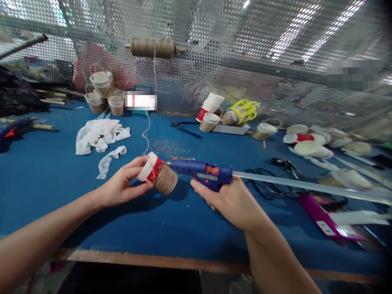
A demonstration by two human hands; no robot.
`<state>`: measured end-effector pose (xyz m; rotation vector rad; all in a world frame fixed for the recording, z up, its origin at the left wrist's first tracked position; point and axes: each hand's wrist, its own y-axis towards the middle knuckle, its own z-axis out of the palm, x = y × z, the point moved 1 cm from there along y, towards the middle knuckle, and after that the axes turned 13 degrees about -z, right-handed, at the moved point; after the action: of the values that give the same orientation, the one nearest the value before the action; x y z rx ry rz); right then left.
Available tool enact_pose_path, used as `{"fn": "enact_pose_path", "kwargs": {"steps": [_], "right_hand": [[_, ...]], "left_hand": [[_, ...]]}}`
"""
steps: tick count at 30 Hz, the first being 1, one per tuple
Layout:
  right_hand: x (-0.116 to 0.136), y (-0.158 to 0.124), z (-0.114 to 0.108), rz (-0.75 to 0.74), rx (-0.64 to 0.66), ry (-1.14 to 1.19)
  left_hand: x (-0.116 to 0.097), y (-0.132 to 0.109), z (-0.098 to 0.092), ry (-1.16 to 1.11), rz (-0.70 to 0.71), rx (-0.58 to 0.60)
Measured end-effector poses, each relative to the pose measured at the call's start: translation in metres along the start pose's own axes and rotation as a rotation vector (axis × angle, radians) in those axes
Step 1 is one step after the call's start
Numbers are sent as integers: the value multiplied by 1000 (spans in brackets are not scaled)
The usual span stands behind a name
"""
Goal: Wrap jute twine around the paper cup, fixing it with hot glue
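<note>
Below the twine spool, the left hand grips the twine-wrapped paper cup by its unwrapped end; the right hand clasps the hot-glue gun. Likely light and crushable, the cup wants gentle pressure there.

Cup in left hand over the desk, glue gun in right hand to its right, lace on the left, pliers farther behind, baskets at far left, twine spool above desk's far edge
</note>
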<state>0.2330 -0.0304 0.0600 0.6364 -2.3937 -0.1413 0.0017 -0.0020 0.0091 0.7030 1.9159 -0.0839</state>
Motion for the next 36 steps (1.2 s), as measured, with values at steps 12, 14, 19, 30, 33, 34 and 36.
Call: {"fn": "enact_pose_path", "kwargs": {"steps": [12,14,19,30,33,34,36], "right_hand": [[1,-2,1,8,17,16],[0,-2,1,21,5,38],[-1,-2,1,30,16,32],[-2,-3,0,54,17,52],[-2,-3,1,50,17,43],[-2,-3,1,46,14,40],[-2,-3,1,40,10,39]], "left_hand": [[1,1,0,-21,20,-8],[0,0,0,-23,19,-7],[0,1,0,-27,26,-7],[0,0,-1,-33,26,-11],[-1,0,0,-33,25,-2],[-1,0,0,-34,24,-4],[0,1,0,-35,24,-7]]}}
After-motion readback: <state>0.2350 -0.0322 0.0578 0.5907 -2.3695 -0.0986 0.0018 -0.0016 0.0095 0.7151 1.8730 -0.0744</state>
